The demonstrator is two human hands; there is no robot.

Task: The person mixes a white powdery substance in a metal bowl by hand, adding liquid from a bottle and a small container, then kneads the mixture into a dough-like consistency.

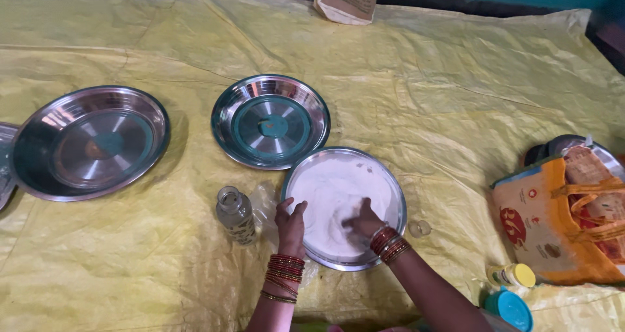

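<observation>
White flour (329, 189) filled the plate (397, 195); right hand (362, 222) dug in, fingers curled, left hand (290, 222) steadied the rim, loosely open. Mixing seemed underway; water from the bottle (236, 215) probably needed next.

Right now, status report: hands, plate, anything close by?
Left hand open on plate rim. Right hand in the flour. Glass bottle beside left hand.

Both wrists w/ stacked red & gold bangles (284, 276), no sleeves, forearms bare.
</observation>
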